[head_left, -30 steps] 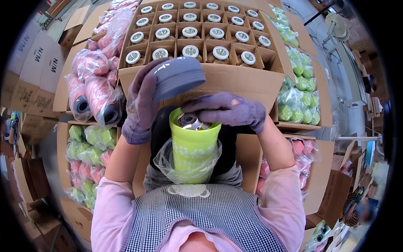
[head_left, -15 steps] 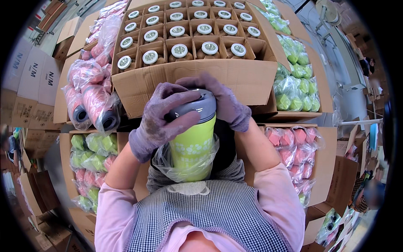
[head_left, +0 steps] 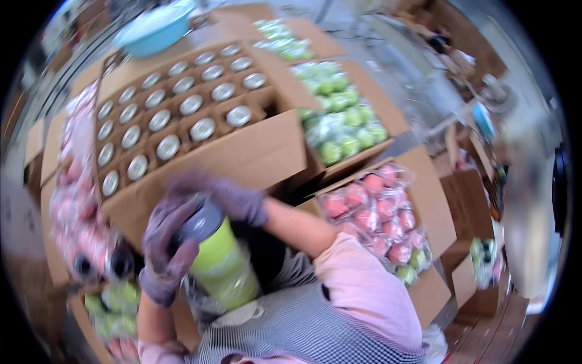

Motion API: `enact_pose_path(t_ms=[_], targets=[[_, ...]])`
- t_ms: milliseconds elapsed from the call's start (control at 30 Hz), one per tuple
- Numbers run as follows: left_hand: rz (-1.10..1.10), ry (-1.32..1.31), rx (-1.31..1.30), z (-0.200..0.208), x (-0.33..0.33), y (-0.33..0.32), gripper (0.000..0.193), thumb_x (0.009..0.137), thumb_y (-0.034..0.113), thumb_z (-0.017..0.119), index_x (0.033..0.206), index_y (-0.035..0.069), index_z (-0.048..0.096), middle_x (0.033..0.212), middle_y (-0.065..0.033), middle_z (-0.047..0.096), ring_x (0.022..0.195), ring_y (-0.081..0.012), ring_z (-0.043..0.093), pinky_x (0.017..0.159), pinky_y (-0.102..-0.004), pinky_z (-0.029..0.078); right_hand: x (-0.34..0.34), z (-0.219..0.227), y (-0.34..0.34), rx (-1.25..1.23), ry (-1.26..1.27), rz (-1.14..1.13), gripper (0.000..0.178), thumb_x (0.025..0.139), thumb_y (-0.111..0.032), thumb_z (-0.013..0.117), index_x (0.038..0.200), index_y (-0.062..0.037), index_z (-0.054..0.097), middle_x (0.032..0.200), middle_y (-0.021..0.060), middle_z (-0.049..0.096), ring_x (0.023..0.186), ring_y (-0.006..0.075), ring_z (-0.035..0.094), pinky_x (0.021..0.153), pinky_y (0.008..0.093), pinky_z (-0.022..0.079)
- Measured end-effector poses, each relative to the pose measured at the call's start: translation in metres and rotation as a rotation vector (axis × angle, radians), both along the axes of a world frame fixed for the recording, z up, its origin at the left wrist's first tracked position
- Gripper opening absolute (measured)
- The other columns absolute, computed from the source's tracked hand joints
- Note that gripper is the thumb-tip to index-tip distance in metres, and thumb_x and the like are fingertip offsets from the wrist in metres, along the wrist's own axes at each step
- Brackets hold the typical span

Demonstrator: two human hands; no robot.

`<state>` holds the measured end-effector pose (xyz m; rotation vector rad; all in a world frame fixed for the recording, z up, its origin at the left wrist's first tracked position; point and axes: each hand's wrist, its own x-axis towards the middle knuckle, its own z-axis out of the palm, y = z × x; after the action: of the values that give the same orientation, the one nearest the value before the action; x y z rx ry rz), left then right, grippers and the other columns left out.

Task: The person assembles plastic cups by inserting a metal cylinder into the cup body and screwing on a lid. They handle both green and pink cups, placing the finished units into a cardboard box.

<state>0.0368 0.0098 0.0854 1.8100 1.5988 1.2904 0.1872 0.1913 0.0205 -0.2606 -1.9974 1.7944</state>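
A lime-green tumbler (head_left: pixel 223 267) with a grey lid (head_left: pixel 202 221) stands tilted against my apron, a clear plastic bag bunched round its lower part. My left hand (head_left: pixel 165 242), in a purple-grey work glove, is closed round the lid from the left, thumb on the near side. The gloved right hand (head_left: pixel 233 197) is at the far side of the lid; its fingers are smeared by motion, so their grip does not show.
Ahead stands a divided carton (head_left: pixel 242 164) of upright bottles with round silvery tops. Bagged pink tumblers (head_left: pixel 82 221) lie left of it. Cartons of bagged green items (head_left: pixel 339 115) and pink items (head_left: pixel 376 209) stand at right. A blue basin (head_left: pixel 154 30) sits at the back.
The view has swung to the right, so the carton and the tumbler now appear further left. Both hands stay at the lid; the right hand is more blurred.
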Motion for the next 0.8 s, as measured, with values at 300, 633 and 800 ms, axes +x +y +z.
enact_pose_path(t_ms=[300,633,800], targets=[[-0.140,0.089,0.092,-0.009,-0.012,0.013,0.053,0.084,0.021,0.055,0.131,-0.004,0.059,0.144,-0.0244,0.049,0.137,-0.0418,0.042,0.115,-0.0472,0.030,-0.003,-0.011,-0.003,0.037,0.188,-0.015,0.044,0.106,-0.036,0.044,0.132,-0.0023,0.056,0.130,0.0134,0.061,0.118,0.0162,0.057,0.102,0.0330,0.043],[0.412,0.220,-0.066,-0.037,-0.047,-0.010,0.045,0.096,0.019,0.047,0.132,-0.005,0.058,0.140,-0.0262,0.052,0.134,-0.0389,0.046,0.115,-0.0460,0.032,0.020,0.031,-0.003,-0.662,-0.213,0.099,0.048,0.109,-0.037,0.033,0.137,-0.0041,0.053,0.137,0.0127,0.057,0.119,0.0142,0.053,0.102,0.0291,0.042],[-0.020,0.022,0.138,-0.019,-0.018,0.001,0.053,0.097,0.034,0.049,0.132,-0.005,0.058,0.144,-0.0299,0.046,0.137,-0.0424,0.043,0.114,-0.0460,0.032,0.000,-0.038,-0.005,-3.596,0.455,1.178,0.062,0.101,-0.050,0.044,0.140,-0.0015,0.047,0.125,0.0115,0.064,0.119,0.0237,0.059,0.104,0.0365,0.044]])
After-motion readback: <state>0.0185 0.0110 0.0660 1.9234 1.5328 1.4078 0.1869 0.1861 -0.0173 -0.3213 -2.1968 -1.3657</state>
